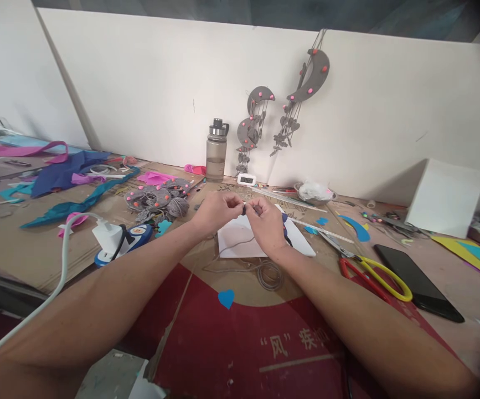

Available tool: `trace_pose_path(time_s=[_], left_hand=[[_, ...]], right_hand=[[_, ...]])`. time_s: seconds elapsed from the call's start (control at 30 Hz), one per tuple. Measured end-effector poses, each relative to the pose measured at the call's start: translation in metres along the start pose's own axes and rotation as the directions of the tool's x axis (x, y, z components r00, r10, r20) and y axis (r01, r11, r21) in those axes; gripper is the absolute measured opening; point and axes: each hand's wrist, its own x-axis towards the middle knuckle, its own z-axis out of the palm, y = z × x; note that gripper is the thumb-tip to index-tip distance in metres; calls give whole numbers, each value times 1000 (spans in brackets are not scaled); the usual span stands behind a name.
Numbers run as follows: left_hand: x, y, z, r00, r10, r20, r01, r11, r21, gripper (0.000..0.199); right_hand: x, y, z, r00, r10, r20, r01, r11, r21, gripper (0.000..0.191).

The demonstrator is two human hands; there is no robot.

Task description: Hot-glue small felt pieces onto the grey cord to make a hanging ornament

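Note:
Fingertips of both hands meet over a white sheet or board. My left hand is closed in a pinch at a small dark piece. From the other side my right hand pinches the same piece; its exact kind is too small to tell. A grey cord runs out below the right hand across the white sheet, and its loose coil lies in front. Partly hidden behind the right hand is a dark blue object. A blue paper heart lies nearer to me.
Scissors with red and yellow handles and a black phone lie to the right. At the left are a power strip with a charger and grey felt pieces with yarn. A bottle stands behind; moon-shaped hangings hang against the white board.

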Motion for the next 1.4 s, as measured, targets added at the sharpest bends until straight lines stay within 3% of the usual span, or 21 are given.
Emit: trace_pose_path(time_s=[0.3,0.47,0.57,0.73,0.9,1.13,1.4], left_hand=[[4,-5,0,989,-136,56,143,980,-140,17],[10,-9,-7,928,-174,330,295,884,-363,24],[12,-10,-12,896,-163,412,352,827,-438,28],[10,-5,-11,923,-156,352,293,877,-380,24],[7,-1,-7,958,-150,244,200,960,-196,10],[6,-4,-8,977,-184,105,195,975,-103,13],[5,-7,-4,981,-187,53,191,977,-94,16]], right_hand=[[0,2,0,999,-11,33,10,1000,16,16],[1,4,1,1000,-6,20,6,1000,-10,14],[2,4,1,1000,-12,16,12,1000,-23,14],[1,2,0,999,-32,21,34,997,-77,13],[-2,2,1,995,-93,47,99,986,-137,11],[-1,7,3,994,-58,89,57,998,21,20],[-1,7,4,997,7,81,-17,992,129,14]])
